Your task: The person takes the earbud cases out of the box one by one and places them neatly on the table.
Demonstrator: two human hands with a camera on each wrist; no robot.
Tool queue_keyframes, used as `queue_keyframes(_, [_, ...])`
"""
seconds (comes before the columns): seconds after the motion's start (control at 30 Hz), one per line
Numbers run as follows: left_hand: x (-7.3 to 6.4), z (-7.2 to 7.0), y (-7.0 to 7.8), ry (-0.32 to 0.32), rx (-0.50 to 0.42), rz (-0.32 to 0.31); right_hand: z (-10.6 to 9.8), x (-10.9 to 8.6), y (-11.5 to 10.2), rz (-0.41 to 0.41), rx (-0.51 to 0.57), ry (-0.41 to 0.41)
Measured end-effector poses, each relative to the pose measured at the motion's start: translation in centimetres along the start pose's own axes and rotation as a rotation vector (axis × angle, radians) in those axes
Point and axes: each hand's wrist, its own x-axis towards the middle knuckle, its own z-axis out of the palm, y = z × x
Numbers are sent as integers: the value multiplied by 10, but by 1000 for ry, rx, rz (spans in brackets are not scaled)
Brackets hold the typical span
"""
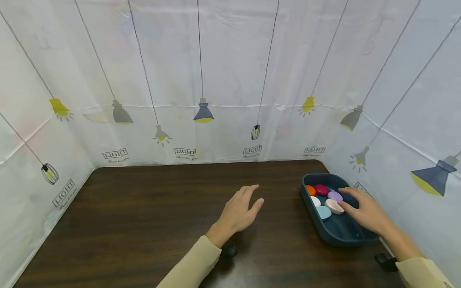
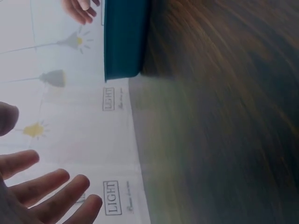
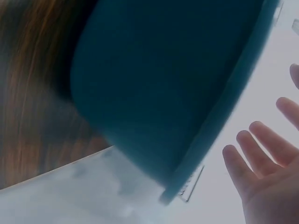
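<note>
A dark teal tray (image 1: pixel 342 236) stands on the right of the brown table. In its far-left part lie several smooth rounded pieces: an orange one (image 1: pixel 310 190), a magenta one (image 1: pixel 321 190), a lavender one (image 1: pixel 335 196), a white one (image 1: pixel 315 201), a pale pink one (image 1: pixel 334 207) and a light blue one (image 1: pixel 323 213). My right hand (image 1: pixel 367 212) is over the tray, fingers spread, thumb near the pale pink piece; whether it touches is unclear. My left hand (image 1: pixel 235 212) hovers over the table left of the tray, fingers extended, holding nothing.
The dark wooden table (image 1: pixel 144 224) stretches to the left of the tray. White sheeting (image 1: pixel 234 60) printed with hanging lamps rises along the back and both sides. The tray's right side stands close to the right-hand sheet.
</note>
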Motion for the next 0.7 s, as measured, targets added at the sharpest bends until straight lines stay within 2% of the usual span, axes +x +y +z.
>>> queue_keyframes(0.27, [4, 7, 7, -19, -24, 15, 3, 2, 28, 9, -3, 13])
queue_keyframes(0.5, [6, 13, 8, -23, -37, 23, 4, -1, 46, -17, 9, 57])
queue_keyframes(0.7, [7, 16, 9, -37, -38, 21, 8, -4, 58, 26, 4, 23])
